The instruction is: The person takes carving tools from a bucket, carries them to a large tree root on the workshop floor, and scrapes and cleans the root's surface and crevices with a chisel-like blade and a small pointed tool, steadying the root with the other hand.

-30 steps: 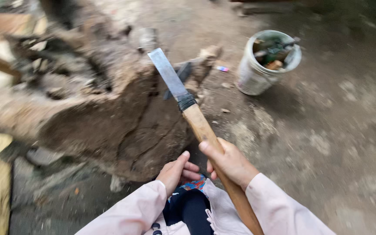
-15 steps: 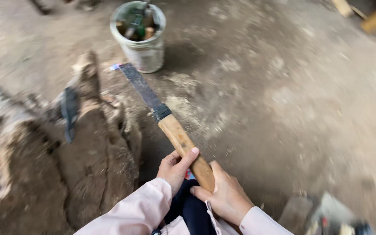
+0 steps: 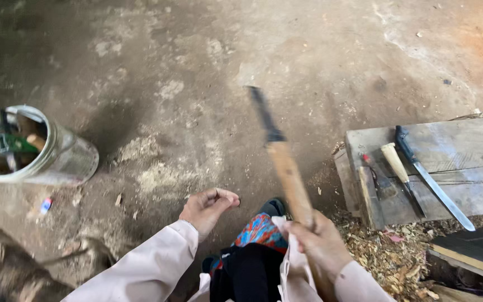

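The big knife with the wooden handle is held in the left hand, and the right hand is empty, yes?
Reversed. In the head view the right hand grips the big knife by its wooden handle; the left hand is empty, fingers loosely curled.

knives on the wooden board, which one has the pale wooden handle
The shorter knife, lying left of the long knife on the wooden board. Its handle is pale wood; the long knife has a dark handle and a bright blade.

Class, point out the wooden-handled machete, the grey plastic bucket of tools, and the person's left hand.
wooden-handled machete (image 3: 287,173), head view, on the handle.
grey plastic bucket of tools (image 3: 71,162), head view, on its side wall.
left hand (image 3: 207,208), head view, on its back.
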